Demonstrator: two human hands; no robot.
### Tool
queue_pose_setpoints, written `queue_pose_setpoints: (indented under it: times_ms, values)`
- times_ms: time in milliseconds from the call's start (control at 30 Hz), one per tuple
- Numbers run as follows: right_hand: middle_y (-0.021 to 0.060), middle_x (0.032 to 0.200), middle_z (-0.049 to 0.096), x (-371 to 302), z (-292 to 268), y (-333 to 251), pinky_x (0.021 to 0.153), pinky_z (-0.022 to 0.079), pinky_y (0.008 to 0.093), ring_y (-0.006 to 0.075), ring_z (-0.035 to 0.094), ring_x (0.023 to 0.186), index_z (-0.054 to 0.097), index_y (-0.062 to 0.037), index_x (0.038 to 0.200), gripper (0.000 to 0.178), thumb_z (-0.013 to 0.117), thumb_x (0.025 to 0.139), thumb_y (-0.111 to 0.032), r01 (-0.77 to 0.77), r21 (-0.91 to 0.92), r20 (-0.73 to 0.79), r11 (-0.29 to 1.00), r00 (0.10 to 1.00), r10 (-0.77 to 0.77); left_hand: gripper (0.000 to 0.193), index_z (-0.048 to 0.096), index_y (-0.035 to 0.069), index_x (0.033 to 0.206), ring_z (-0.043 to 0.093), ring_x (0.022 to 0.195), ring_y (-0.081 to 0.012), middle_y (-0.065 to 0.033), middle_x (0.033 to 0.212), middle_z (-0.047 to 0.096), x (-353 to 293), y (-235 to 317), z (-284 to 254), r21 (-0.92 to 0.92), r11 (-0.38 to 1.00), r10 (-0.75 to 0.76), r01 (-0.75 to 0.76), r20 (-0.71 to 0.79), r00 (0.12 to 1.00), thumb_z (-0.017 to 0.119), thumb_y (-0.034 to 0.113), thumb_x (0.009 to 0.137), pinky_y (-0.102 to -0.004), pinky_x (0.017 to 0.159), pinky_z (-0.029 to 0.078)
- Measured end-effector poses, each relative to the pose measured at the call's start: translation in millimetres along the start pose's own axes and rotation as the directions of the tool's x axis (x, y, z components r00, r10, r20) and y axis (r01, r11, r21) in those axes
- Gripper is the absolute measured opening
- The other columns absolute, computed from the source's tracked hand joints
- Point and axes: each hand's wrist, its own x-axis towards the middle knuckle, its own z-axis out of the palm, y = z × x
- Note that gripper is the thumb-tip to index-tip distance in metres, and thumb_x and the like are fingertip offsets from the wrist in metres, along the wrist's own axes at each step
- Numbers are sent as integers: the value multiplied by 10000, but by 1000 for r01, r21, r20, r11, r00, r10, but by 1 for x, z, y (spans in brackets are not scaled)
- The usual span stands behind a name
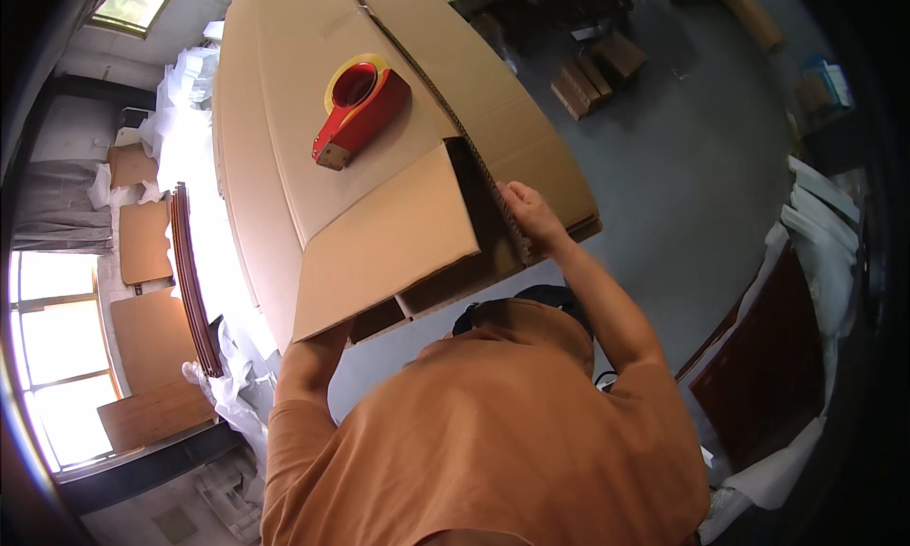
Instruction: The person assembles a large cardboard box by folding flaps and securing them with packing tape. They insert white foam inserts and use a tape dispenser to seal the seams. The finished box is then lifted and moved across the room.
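Note:
A large brown cardboard carton (275, 100), mostly flattened, spreads out in front of me, with a raised flap (389, 243) at its near end. My right hand (531, 214) is closed on the corrugated cardboard edge at the right of that flap, thumb side up. My left forearm (311, 366) runs up beneath the flap, which hides my left hand and its fingers. Dark gaps show under the flap, between its folded panels. On top of the carton, beyond the flap, lies a red tape dispenser (374, 115) with a yellow-rimmed roll.
Stacked dark red-brown boards (194, 281) stand at the left beside white wrapping (180, 100). At the right, a dark red panel (768, 356) leans with white foam sheets (823, 209). Small brown boxes (583, 83) rest on the grey floor (654, 186) at the far right.

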Motion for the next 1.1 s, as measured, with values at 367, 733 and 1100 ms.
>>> queue_pose_setpoints:
  times_ms: [367, 733, 1100]
  values:
    - [105, 1335, 519, 50, 70, 24, 878, 500, 318, 134, 548, 1067, 450, 9, 1359, 500, 608, 948, -228, -227, 597, 222, 770, 969, 114, 208, 673, 37, 1059, 652, 947, -223, -126, 971, 691, -135, 47, -47, -703, 466, -574, 537, 222, 788, 681, 89, 857, -350, 779, 538]
    - [109, 1109, 660, 34, 59, -58, 837, 535, 322, 189, 643, 1000, 576, -11, 1242, 444, 432, 1007, -359, 6, 258, 304, 966, 949, -87, 357, 611, -44, 1146, 637, 1017, -236, -117, 1040, 684, -108, -11, 126, -514, -814, -523, -270, 446, 726, 480, 223, 947, -369, 944, 478]
    - [165, 1303, 566, 12, 40, -98, 1052, 395, 358, 320, 518, 1225, 455, -5, 1357, 710, 794, 773, -222, 139, -733, 285, 665, 952, 115, 398, 591, -13, 1210, 611, 1070, -235, -104, 1078, 688, -95, -44, 69, -860, -510, -652, -16, 374, 660, 469, 266, 953, -370, 1025, 405]
